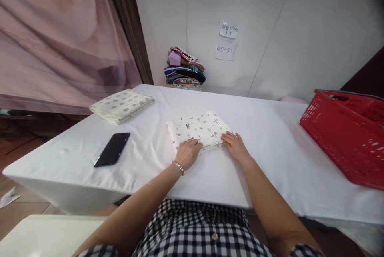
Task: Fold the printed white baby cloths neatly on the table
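A folded white cloth (199,126) with small printed plants and figures lies on the table in front of me. My left hand (188,153), with a silver bracelet at the wrist, has its fingers curled over the cloth's near edge. At the near right corner, my right hand (235,145) holds the edge between its fingers. The layers of the fold show along the near side between my hands. My left fingertips are partly hidden against the fabric.
On the white-covered table (270,145), a second folded cloth (121,105) lies at the far left, with a black phone (113,149) nearer me. A red basket (345,137) stands at the right. Stacked folded fabrics (184,69) sit against the wall behind.
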Motion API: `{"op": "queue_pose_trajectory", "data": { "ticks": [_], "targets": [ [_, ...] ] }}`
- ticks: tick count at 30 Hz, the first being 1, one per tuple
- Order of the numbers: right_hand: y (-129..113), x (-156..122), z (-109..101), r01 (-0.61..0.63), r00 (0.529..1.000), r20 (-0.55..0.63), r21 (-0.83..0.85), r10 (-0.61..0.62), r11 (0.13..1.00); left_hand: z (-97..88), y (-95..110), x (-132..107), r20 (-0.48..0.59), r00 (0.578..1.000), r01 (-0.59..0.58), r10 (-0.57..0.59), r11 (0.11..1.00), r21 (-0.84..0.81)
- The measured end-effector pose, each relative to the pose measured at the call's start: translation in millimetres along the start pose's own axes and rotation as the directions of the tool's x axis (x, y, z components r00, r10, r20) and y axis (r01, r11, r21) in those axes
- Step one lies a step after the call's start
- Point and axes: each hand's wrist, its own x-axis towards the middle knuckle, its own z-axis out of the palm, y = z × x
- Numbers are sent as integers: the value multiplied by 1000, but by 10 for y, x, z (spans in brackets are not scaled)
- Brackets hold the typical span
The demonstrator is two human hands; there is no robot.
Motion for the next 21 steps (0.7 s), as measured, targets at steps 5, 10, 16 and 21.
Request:
{"op": "queue_pose_trajectory", "data": {
  "ticks": [5, 10, 16, 21],
  "targets": [
    [-21, -4, 11, 3, 999, -39, 8, -3, 1000, 13, -4, 15, -19, 1000, 15, -16, 999, -40],
    [-36, 7, 22, -13, 994, -104, 27, 16, 1000, 22, 8, -22, -43, 999, 3, -4, 999, -34],
    [-52, 21, 48, -31, 979, -199, 30, 36, 999, 31, 16, -69, -46, 999, 10, -12, 999, -43],
    [-54, 14, 49, 1, 976, -219, -18, -5, 1000, 46, -24, -35, -51, 998, 41, -42, 999, -33]
  ]
}}
